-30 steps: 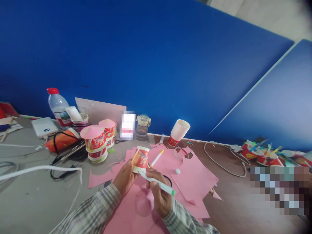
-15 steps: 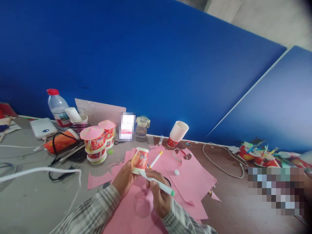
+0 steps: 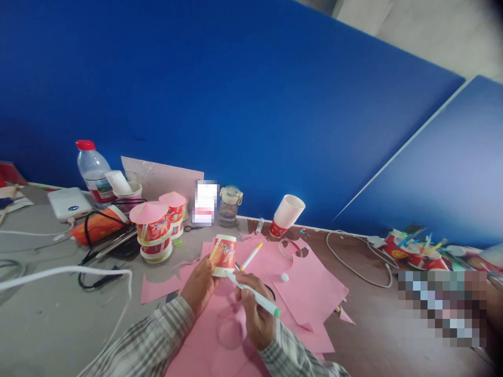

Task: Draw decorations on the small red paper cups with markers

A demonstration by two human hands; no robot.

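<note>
Pink paper sheets (image 3: 310, 285) are spread over the grey table (image 3: 51, 319), and just above them an upside-down red paper cup (image 3: 223, 255) is gripped at its lower rim by the left hand (image 3: 199, 285), whose fingers are curled round the side. A white marker with a green end (image 3: 254, 295) is pinched between thumb and fingers of the right hand (image 3: 254, 317), its tip laid against the cup's rim. Plaid sleeves are worn on both arms. A yellow-tipped pen (image 3: 252, 255) is seen lying on the pink paper just beside the cup, and a small white ball (image 3: 285, 277) rests further right. Stacked red cups topped with pink paper cones (image 3: 154, 230) are set to the left, near a water bottle with a red cap (image 3: 93, 170). A tilted white cup (image 3: 287, 214) is propped by the blue wall (image 3: 236, 94).
</note>
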